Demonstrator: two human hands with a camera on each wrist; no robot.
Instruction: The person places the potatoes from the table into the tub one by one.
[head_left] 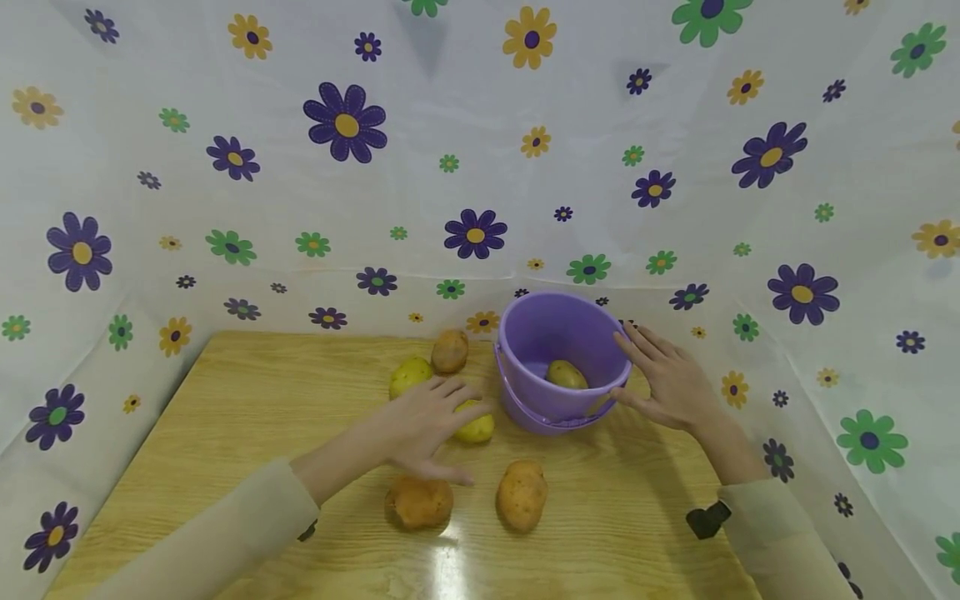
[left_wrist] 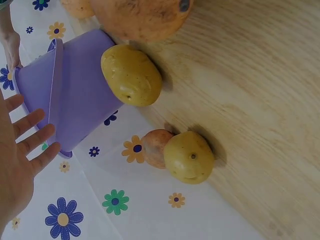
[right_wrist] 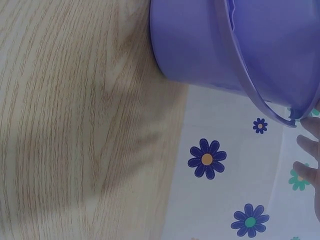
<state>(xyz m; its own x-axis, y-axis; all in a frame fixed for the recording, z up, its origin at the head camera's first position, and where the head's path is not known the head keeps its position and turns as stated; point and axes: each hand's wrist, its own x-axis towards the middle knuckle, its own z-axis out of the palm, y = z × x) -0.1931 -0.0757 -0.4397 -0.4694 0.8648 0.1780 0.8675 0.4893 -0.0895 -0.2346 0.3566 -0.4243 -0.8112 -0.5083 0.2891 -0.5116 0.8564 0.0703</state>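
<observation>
A purple bucket (head_left: 551, 408) stands at the back of the table with one potato (head_left: 566, 375) inside. My right hand (head_left: 663, 379) is at its right side, fingers extended, thumb and fingertips right at the rim. In the right wrist view the bucket's handle (right_wrist: 242, 75) hangs down along its outside. My left hand (head_left: 431, 421) is spread out left of the bucket, holding nothing. It overlaps a yellow potato (head_left: 476, 427) in the head view; the left wrist view shows that potato (left_wrist: 131, 75) on the table close by the bucket, apart from the fingers.
Behind my left hand lie another yellow potato (head_left: 409, 375) and a brownish potato (head_left: 450, 351), side by side. Nearer the front are two more brownish potatoes, one on the left (head_left: 422, 503) and one on the right (head_left: 522, 496). Flowered white cloth (head_left: 420, 183) surrounds the wooden table (head_left: 300, 383).
</observation>
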